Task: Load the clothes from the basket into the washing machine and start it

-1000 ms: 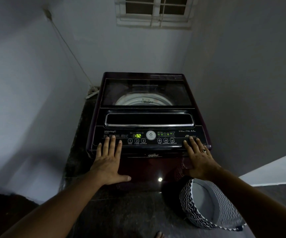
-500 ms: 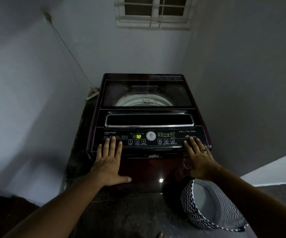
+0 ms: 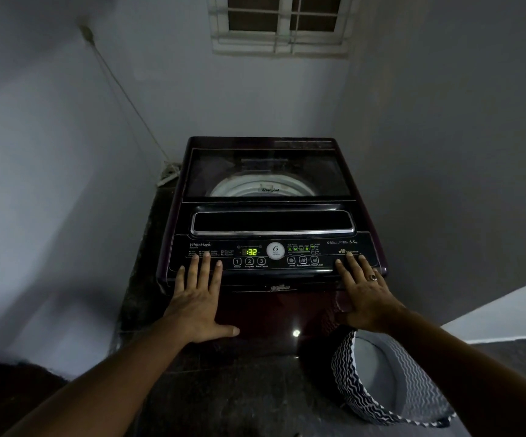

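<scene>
A dark maroon top-loading washing machine [image 3: 271,171] stands in the corner with its glass lid down; the white drum rim shows through it. The control panel [image 3: 327,247] is lit and its green display [image 3: 250,252] reads 32. My left hand [image 3: 197,298] lies flat with straight fingers on the panel's left end. On the right end rests my right hand [image 3: 365,291], also flat, with a ring on one finger. A wavy black-and-white patterned laundry basket [image 3: 378,395] stands on the floor at the lower right; I see only its grey lining inside, no clothes.
Pale walls close in on the left, back and right of the machine. A barred window [image 3: 282,23] sits high on the back wall. A cord [image 3: 122,89] runs down the left wall to a power strip [image 3: 169,175]. The floor is dark tile.
Both hands stay flat on the panel's front edge. The view has shifted only slightly, and the display still shows 32.
</scene>
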Available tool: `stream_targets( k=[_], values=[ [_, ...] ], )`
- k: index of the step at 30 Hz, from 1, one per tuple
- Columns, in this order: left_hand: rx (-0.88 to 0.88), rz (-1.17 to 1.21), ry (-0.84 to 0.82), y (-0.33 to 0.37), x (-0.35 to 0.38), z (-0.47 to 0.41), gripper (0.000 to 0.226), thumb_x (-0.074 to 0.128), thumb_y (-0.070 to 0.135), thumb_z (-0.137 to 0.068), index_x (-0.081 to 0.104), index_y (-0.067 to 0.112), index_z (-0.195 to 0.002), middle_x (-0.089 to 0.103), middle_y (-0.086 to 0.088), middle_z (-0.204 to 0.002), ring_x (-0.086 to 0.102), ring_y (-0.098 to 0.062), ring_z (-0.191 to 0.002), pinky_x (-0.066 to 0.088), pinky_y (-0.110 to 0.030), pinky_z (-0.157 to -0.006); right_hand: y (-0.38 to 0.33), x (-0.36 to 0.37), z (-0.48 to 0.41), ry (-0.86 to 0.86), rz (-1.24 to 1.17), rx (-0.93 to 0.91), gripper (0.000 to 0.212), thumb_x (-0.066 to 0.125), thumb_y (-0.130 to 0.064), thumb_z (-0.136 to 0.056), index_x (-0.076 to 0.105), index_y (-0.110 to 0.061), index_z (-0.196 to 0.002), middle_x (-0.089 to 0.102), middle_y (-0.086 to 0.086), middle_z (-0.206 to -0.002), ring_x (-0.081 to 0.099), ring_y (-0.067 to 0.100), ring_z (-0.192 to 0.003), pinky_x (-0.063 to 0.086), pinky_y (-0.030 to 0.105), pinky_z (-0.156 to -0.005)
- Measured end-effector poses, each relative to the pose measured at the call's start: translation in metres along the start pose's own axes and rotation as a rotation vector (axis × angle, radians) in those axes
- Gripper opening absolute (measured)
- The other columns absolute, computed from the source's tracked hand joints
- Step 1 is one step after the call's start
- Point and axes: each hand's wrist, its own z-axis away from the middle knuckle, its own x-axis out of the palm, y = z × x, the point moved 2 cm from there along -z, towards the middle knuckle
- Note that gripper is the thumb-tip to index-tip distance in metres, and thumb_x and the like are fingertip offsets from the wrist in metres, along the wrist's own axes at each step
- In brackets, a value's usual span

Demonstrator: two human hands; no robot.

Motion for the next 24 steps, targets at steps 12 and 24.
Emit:
stream_targets(
  k=[12, 24],
  values=[
    [0.005, 0.004, -0.103, -0.001, -0.011, 0.0, 0.151, 0.038, 0.104, -0.05, -0.04, 0.016, -0.145, -0.055, -0.015, -0.146, -0.045, -0.036, -0.139, -0.012, -0.058, -0.121, -0.001, -0.008, 0.001, -0.028, 0.006, -0.025, 0.122, 0.061, -0.067, -0.078, -0.017, -0.019, -0.159, -0.026, 0.012, -0.165, -0.021, 0.038, -0.152, 0.003, 0.057, -0.124],
    [-0.007, 0.113, -0.263, -0.003, -0.071, 0.02, 0.133, 0.057, 0.088, -0.067, -0.012, 0.022, -0.159, -0.025, -0.006, -0.165, -0.018, -0.026, -0.154, 0.005, -0.05, -0.125, -0.003, -0.06, 0.003, -0.165, -0.009, -0.043, 0.099, 0.068, -0.055, -0.079, 0.02, -0.023, -0.16, 0.012, 0.009, -0.168, 0.02, 0.036, -0.152, 0.032, 0.05, -0.119]
  ],
)
